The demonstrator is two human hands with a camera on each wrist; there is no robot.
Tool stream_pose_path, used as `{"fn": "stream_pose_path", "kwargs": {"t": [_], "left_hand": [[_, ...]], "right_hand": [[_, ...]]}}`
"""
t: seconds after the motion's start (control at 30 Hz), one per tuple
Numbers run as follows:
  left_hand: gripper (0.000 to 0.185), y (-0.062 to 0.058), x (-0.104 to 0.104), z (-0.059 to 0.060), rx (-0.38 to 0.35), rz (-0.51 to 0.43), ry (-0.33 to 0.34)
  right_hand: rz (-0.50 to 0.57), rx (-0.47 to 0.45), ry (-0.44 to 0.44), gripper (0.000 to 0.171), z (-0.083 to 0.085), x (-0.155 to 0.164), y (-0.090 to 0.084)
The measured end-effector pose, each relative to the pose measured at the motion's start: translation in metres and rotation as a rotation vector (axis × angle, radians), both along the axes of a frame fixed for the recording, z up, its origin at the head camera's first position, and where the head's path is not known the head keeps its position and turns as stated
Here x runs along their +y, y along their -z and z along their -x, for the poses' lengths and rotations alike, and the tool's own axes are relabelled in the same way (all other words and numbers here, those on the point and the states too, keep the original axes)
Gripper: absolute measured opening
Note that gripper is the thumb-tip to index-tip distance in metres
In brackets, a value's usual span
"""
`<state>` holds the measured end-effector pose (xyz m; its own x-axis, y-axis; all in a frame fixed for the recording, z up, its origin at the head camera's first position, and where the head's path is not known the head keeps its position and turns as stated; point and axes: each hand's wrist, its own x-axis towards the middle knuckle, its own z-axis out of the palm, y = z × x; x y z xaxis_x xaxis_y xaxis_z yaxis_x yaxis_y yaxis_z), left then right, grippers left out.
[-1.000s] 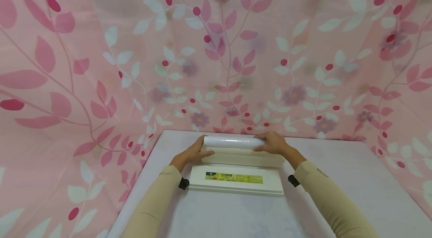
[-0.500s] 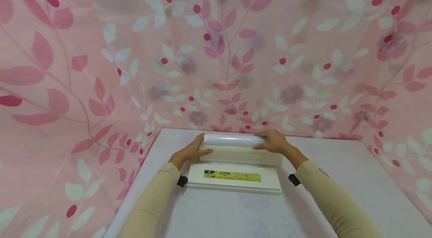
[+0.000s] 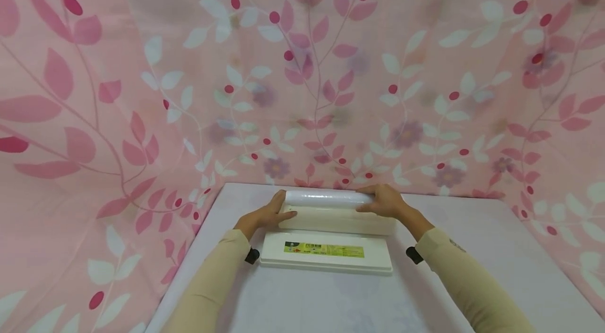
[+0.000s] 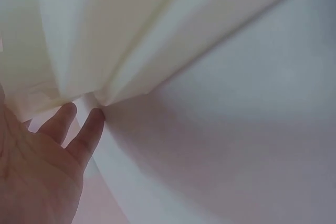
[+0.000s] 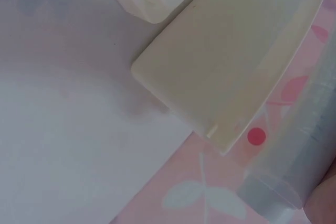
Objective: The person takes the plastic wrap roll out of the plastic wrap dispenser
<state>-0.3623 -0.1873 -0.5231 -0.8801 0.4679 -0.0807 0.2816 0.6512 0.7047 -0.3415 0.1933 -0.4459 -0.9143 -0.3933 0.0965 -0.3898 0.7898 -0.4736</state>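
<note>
A white glossy roll of cling film [image 3: 326, 198] lies crosswise above the far side of a long cream-white box [image 3: 331, 222]. My left hand [image 3: 268, 215] holds the roll's left end, its thumb over the box's upper edge. At the other end my right hand [image 3: 385, 201] grips the roll, fingers over the top and thumb in front. The right wrist view has the roll [image 5: 294, 156] apart from the box [image 5: 220, 61], with a bit of the hand [image 5: 323, 203]. In the left wrist view, two fingers of the left hand [image 4: 42, 166] reach the box's underside corner [image 4: 107, 95].
A white lid [image 3: 326, 266] with a green and yellow label [image 3: 323, 250] lies just in front of the box. Both are on a pale tabletop [image 3: 302, 301]. Pink leaf-patterned cloth [image 3: 302, 86] hangs behind the table's far edge and along both sides.
The hands, roll and box keep nearly the same places relative to each other. The head view has shifted slightly.
</note>
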Motion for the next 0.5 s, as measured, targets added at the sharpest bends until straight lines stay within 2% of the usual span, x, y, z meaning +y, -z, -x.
{"fn": "stream_pose_path", "kwargs": {"t": [0.17, 0.4, 0.5], "left_hand": [[0.064, 0.0007, -0.0002, -0.002, 0.01, 0.014, 0.014], [0.096, 0.0013, 0.0005, -0.0021, 0.012, 0.035, 0.006], [0.1, 0.0, 0.0004, -0.0021, 0.018, 0.048, 0.002]], "right_hand": [[0.002, 0.003, -0.012, 0.056, -0.0004, 0.0012, 0.0026], [0.009, 0.007, -0.009, 0.054, -0.0013, 0.0015, -0.0031], [-0.003, 0.038, 0.007, 0.053, -0.0004, 0.0029, -0.0049]]}}
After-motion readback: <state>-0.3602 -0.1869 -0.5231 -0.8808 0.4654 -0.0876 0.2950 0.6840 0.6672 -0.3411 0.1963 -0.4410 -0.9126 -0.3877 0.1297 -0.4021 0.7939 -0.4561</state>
